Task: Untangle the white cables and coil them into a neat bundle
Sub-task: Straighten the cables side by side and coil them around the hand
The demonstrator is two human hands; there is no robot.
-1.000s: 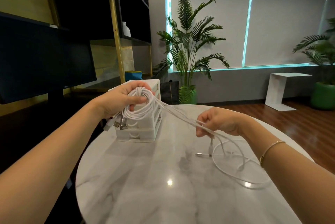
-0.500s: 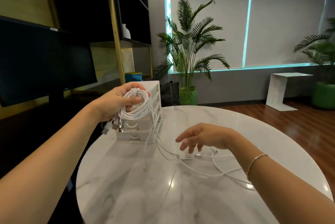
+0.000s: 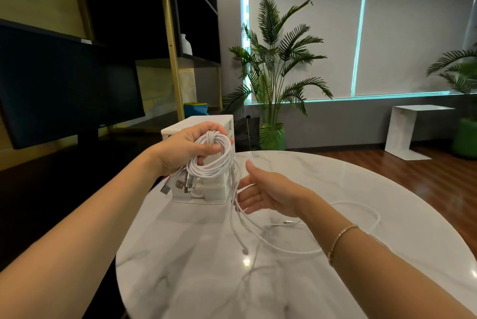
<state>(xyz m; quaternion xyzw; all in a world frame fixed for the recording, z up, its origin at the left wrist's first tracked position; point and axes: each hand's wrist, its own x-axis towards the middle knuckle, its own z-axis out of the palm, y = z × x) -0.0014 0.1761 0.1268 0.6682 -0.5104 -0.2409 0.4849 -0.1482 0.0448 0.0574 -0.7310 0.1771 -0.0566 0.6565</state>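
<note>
Coil of smooth white cables (image 3: pixel 210 157) gripped in the left hand (image 3: pixel 184 149) above a round marble table (image 3: pixel 322 280).
Metal plugs (image 3: pixel 180 186) dangle beneath the coil; loose strands (image 3: pixel 240 218) (several, slack) hang down past the right hand (image 3: pixel 268 193), open with fingers spread, then trail rightward across the tabletop beside a white plastic drawer box (image 3: pixel 214 191).

Glossy marble, smooth plastic, bright metal

White cables (image 3: pixel 210 161) smooth, plastic-sheathed, with shiny metal plugs (image 3: pixel 180 184) at centre left; round table (image 3: pixel 335 189) of polished grey-veined marble, mirroring lamp glints; white plastic box (image 3: pixel 206 122) matt; floor (image 3: pixel 438 182) at right of glossy reddish wood; thin metallic bracelet (image 3: pixel 342 240) at lower right.
</note>
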